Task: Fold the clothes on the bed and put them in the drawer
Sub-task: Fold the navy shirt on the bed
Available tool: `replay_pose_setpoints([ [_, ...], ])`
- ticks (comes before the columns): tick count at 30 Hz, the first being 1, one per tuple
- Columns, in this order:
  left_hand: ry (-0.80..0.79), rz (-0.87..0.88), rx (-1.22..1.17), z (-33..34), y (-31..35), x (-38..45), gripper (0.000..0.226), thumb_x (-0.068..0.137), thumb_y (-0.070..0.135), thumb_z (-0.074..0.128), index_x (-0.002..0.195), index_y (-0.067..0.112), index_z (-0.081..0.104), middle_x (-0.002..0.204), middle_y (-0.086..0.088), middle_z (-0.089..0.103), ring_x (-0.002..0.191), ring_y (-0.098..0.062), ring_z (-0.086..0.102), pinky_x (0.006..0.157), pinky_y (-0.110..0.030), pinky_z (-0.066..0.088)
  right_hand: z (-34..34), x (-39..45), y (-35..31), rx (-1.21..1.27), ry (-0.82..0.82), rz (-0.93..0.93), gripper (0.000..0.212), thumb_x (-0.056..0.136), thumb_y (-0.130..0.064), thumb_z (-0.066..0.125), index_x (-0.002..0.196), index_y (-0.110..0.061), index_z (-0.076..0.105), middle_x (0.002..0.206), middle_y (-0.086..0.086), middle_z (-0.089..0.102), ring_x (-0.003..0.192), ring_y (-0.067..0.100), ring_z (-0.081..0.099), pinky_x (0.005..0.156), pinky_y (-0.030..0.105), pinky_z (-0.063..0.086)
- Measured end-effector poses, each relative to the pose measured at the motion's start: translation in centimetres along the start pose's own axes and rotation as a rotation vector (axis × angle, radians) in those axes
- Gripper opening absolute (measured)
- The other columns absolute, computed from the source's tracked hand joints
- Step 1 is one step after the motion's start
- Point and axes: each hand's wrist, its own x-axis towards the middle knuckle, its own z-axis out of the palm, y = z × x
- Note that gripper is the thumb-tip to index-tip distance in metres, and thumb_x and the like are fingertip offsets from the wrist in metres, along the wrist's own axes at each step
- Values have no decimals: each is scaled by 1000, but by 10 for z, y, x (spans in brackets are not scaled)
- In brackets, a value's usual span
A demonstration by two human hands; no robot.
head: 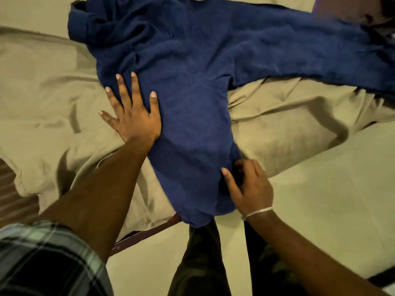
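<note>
Garment: my dark blue garment (192,86) lies spread across the tan bedsheet (53,107) — its near end hangs over the bed's edge.
Left hand: my left hand (132,112) lies flat, fingers spread, pressing the cloth's left edge.
Right hand: my right hand (248,186) — bangle (257,212) at the wrist — pinches the cloth's lower right edge.
</note>
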Motion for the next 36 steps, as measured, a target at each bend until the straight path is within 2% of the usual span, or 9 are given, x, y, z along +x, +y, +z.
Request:
replay_pose_setpoints([
  [6, -5, 19, -15, -1, -2, 0, 66, 95, 69, 15, 155, 45, 0, 166, 11, -6, 153, -25, -8, 113, -70, -2, 19, -39, 26, 170, 6, 243, 42, 98, -50, 34, 93, -12, 51, 85, 1, 51, 73, 26, 51, 66, 28, 38],
  [13, 0, 16, -13, -2, -1, -1, 66, 95, 69, 14, 155, 45, 0, 166, 11, -5, 153, -25, -8, 113, -70, -2, 24, -21, 30, -20, -15, 161, 33, 99, -56, 31, 95, -25, 42, 96, 0, 50, 77, 30, 56, 65, 46, 51],
  [17, 1, 18, 10, -4, 1, -3, 66, 95, 68, 14, 155, 44, 0, 166, 11, -4, 153, -25, -7, 113, -69, -1, 19, -31, 43, 41, 124, 163, 35, 104, -47, 24, 96, -20, 45, 89, 8, 55, 78, 23, 48, 63, 36, 45],
  [21, -2, 16, 10, -7, 3, -2, 66, 95, 68, 16, 156, 43, 4, 166, 10, -2, 153, -25, -5, 113, -71, 2, 23, -37, 51, 57, -47, 249, 40, 102, -53, 23, 100, -20, 47, 95, 7, 56, 84, 30, 53, 76, 52, 48],
  [24, 52, 74, 11, -18, 6, -10, 65, 99, 56, 26, 158, 32, 15, 166, 7, 7, 153, -23, -1, 111, -74, 1, 14, -33, 44, 299, -169, 312, 44, 94, -55, 47, 103, -13, 54, 90, -1, 60, 79, 10, 55, 77, 15, 40],
  [27, 141, 419, -32, -30, 23, -40, 56, 102, 45, 35, 155, 28, 28, 164, 7, 21, 153, -20, 8, 115, -65, 3, 9, -32, 52, 213, -236, 261, 34, 95, -37, 51, 108, -7, 60, 88, 8, 68, 77, 24, 62, 69, 19, 31],
  [30, -19, 695, 77, -19, 41, -71, 56, 102, 54, 34, 155, 40, 22, 165, 10, 13, 153, -22, 5, 118, -60, 4, 3, -31, 61, 190, -284, 317, 38, 100, -33, 45, 125, -8, 60, 105, 13, 70, 94, 34, 63, 79, 24, 36],
  [34, -145, 567, 180, 2, 47, -77, 60, 100, 62, 27, 154, 50, 4, 166, 14, 0, 153, -20, -4, 117, -65, 0, -5, -19, 56, 124, -473, 354, 49, 95, -29, 63, 139, -16, 45, 128, 5, 63, 119, 30, 55, 78, 16, 23],
  [36, -140, 548, 153, 1, 52, -79, 60, 100, 59, 30, 155, 46, 9, 166, 13, 4, 153, -21, -3, 116, -65, -1, -8, -16, 56, 47, -554, 360, 57, 94, -31, 63, 144, -21, 37, 136, 3, 57, 125, 27, 50, 91, 21, 25],
])
